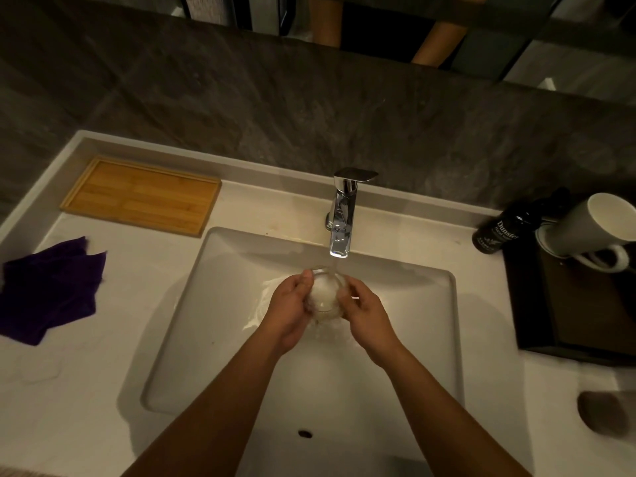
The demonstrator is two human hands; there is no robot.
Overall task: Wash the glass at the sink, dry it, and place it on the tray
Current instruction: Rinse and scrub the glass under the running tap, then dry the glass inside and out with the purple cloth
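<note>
Both hands, left hand point(288, 306) and right hand point(365, 313), grasping glass point(323, 293) under running faucet point(342, 215) over sink point(213, 325); wooden tray point(141, 196) on desk point(103, 366), purple cloth point(48, 287) nearby.

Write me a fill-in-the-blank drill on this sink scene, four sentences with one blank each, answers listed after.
1. Both hands, the left hand and the right hand, hold the glass under the ____.
2. The cloth lying on the counter left of the sink is ____ in colour.
3. The wooden tray has ____ on it.
4. The white mug stands beside a ____ bottle.

Missing words: faucet; purple; nothing; black
</note>
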